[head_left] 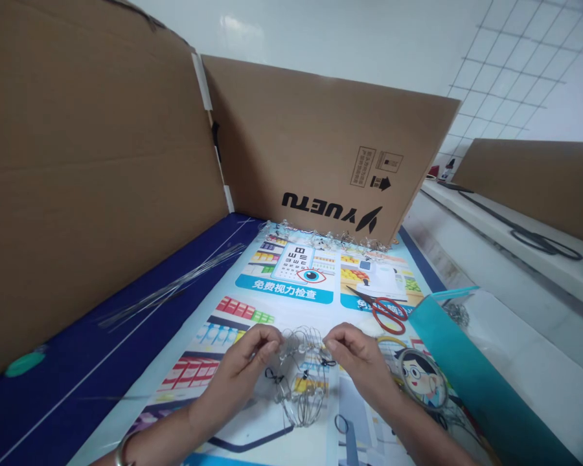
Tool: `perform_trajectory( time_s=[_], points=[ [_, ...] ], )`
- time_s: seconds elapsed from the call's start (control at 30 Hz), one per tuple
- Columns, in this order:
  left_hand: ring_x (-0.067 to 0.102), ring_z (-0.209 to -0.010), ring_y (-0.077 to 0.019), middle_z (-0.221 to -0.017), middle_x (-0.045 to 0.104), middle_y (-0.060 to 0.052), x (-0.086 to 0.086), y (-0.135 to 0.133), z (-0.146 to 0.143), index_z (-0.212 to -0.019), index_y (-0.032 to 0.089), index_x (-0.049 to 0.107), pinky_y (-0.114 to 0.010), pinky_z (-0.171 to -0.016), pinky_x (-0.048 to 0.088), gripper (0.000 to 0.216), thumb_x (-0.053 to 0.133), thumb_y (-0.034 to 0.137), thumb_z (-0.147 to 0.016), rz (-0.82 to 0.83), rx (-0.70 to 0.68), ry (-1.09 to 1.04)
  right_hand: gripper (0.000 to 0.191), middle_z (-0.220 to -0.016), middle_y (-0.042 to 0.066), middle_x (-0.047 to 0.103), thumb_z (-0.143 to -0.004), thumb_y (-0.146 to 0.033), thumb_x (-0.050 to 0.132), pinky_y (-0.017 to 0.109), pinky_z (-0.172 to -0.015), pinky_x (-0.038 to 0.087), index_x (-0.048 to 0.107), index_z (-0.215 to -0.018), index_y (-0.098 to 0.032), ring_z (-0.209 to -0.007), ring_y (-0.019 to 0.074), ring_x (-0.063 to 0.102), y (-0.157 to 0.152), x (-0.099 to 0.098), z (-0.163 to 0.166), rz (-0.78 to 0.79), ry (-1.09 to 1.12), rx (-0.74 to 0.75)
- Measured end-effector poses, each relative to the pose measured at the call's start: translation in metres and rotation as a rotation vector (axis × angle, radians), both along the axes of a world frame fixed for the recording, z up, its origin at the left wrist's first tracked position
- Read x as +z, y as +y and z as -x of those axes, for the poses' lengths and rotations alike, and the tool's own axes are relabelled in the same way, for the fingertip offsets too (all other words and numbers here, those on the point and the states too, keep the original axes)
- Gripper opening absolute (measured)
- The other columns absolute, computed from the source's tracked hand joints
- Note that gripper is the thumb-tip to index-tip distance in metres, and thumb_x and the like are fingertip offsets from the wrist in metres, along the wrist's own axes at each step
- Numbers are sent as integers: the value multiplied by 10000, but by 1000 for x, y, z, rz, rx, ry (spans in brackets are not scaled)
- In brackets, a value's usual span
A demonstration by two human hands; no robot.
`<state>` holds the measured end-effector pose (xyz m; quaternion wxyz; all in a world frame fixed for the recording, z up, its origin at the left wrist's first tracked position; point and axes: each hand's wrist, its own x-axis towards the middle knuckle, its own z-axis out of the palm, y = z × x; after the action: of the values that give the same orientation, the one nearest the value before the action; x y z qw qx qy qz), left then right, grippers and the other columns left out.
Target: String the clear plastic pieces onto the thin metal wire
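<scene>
A rounded piece of bent thin silver wire [307, 409], with clear bits and small black bows on it, lies between my hands over the printed sheet [291, 310]. My left hand [252, 366] is closed in a pinch at its upper left edge. On the opposite side my right hand [359, 359] pinches the upper right edge, near a black bow. What exactly sits between the fingertips is too small to make out. Red-handled scissors [386, 312] lie beyond my right hand, and a roll of clear tape [423, 380] is beside my right forearm.
Cardboard panels stand at the left [92, 168] and back [320, 142]. Several similar wire pieces [320, 241] line the back panel's foot. Straight wires [184, 278] lie on the blue surface at left. A teal-edged box [480, 369] at right holds coiled wire [457, 315].
</scene>
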<state>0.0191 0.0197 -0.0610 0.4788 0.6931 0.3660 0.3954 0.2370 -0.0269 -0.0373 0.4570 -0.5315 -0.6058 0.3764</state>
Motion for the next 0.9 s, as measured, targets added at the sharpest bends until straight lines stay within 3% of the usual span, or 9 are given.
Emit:
perform_trajectory(
  time_s=[0.43, 0.9],
  points=[
    [480, -766, -160, -830, 528, -24, -2, 1, 0, -799, 194, 476, -258, -687, 382, 154, 406, 278, -908, -7, -45, 10, 130, -657, -18, 532, -819, -297, 560, 227, -586, 405, 601, -816, -174, -623, 114, 492, -3, -3, 5, 51, 167, -80],
    [498, -830, -163, -902, 541, -32, -3, 0, 2, -814, 194, 473, -260, -738, 382, 140, 402, 264, -911, -9, -86, 36, 83, -662, -21, 533, -808, -246, 568, 213, -563, 413, 614, -830, -181, -597, 97, 492, -3, 3, 5, 26, 143, -127]
  ],
)
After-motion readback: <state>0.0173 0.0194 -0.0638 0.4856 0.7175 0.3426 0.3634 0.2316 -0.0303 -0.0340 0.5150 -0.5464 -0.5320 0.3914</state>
